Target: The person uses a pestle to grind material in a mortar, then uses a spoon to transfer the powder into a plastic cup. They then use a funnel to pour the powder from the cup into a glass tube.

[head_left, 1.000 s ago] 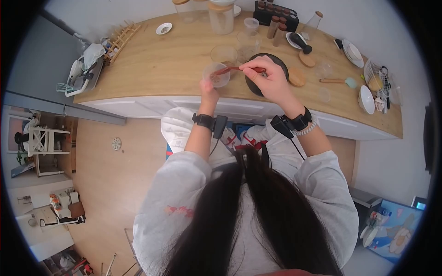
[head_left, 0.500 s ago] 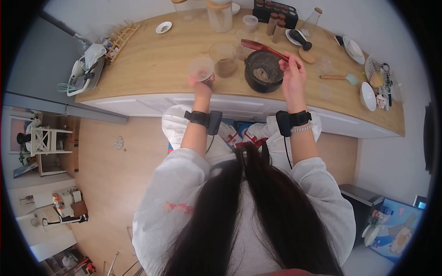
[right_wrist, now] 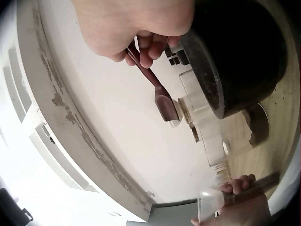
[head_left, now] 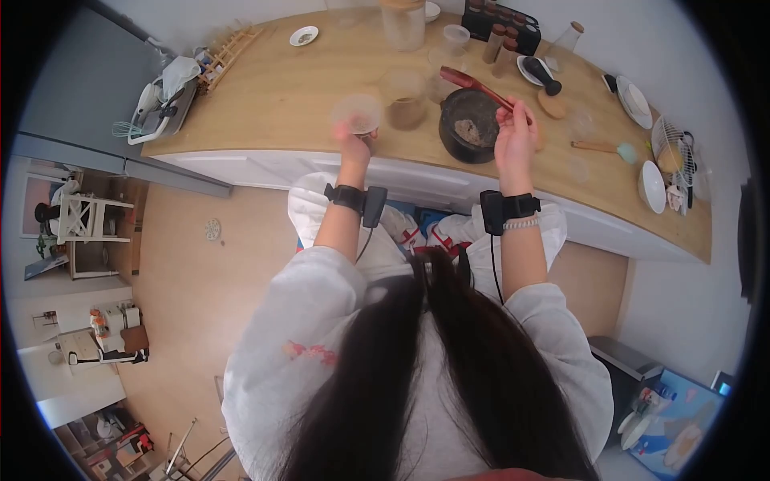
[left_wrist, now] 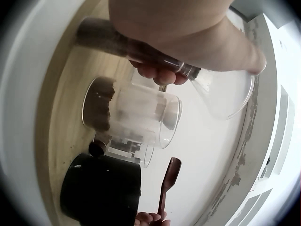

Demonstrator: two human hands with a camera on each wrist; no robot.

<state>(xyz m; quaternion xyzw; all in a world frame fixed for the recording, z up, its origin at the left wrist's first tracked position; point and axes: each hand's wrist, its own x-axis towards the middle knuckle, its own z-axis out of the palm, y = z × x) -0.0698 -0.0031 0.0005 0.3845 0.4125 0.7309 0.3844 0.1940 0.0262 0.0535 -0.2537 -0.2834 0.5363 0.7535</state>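
Note:
My left hand [head_left: 353,151] grips a slim tube [left_wrist: 101,37] with dark brown powder in it, near the counter's front edge. A clear funnel [left_wrist: 221,94] sits in the tube's mouth. My right hand [head_left: 515,148] pinches the handle of a reddish-brown scoop [right_wrist: 165,104]. The scoop's bowl is raised and points left, over the back rim of a black mortar [head_left: 454,146]. Greyish-brown powder [head_left: 468,131] lies at the mortar's bottom. Between the hands stands a glass beaker [left_wrist: 136,113] with brown powder in its base.
At the back are a glass jar [head_left: 403,28] and a black rack [head_left: 501,28] of tubes. A black pestle [head_left: 541,76] rests on a white dish behind the mortar. To the right lie a spatula [head_left: 601,147] and a white bowl [head_left: 651,187].
My right hand has swung the scoop from the funnel to the right, over the mortar, uncovering it. My left hand has moved slightly left with the funnel and tube.

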